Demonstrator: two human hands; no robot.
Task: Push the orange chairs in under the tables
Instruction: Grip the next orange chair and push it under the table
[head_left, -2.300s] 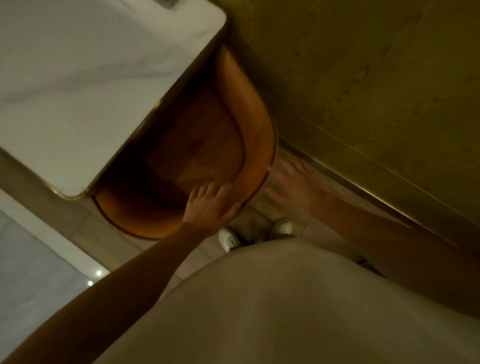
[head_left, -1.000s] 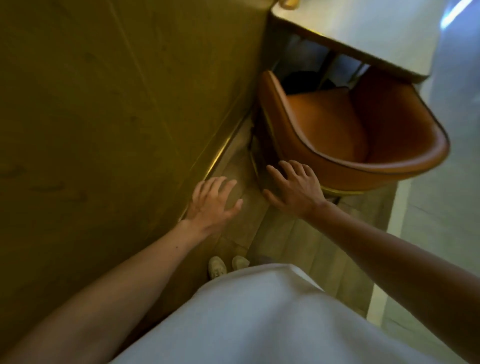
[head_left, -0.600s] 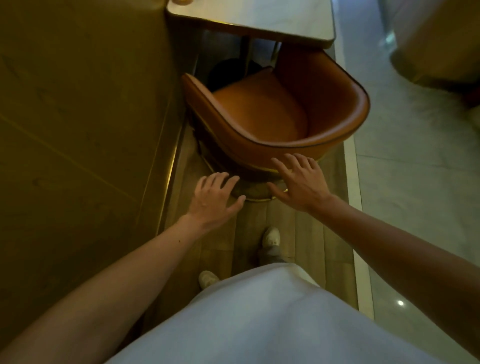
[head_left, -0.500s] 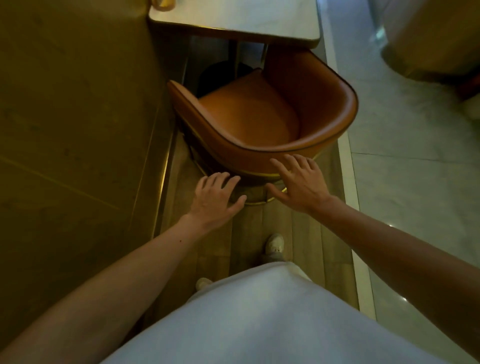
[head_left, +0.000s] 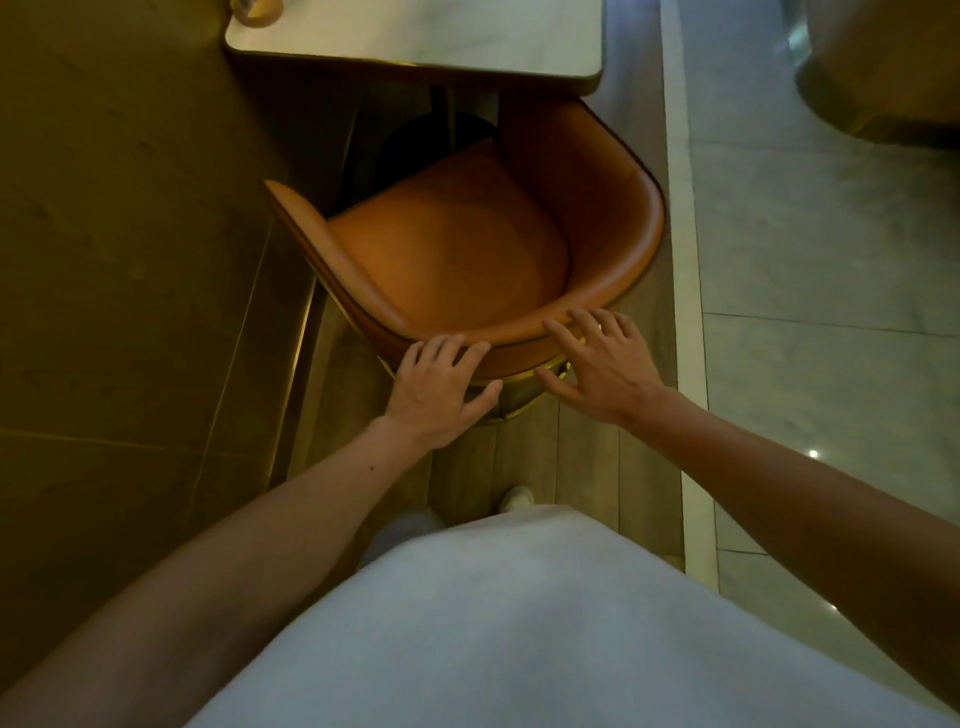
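Note:
An orange tub chair (head_left: 467, 249) with a curved backrest stands in front of me, its seat mostly out from under a white marble table (head_left: 436, 36) at the top of the view. My left hand (head_left: 441, 389) lies with straight fingers on the left part of the backrest's rim. To its right, my right hand (head_left: 602, 364) touches the same rim with spread fingers. Neither hand holds anything. The chair's right arm reaches just under the table edge.
A wood-panelled wall (head_left: 114, 234) with a brass strip runs close along the chair's left. The wooden floor strip (head_left: 524, 457) under me holds my shoe (head_left: 515, 498). Pale tiled floor (head_left: 831, 260) spreads to the right, with a round gold-based object (head_left: 883, 67) at the top right.
I turned away from one chair tucked under its table toward this one. Both hands moved forward from in front of the backrest onto its rim.

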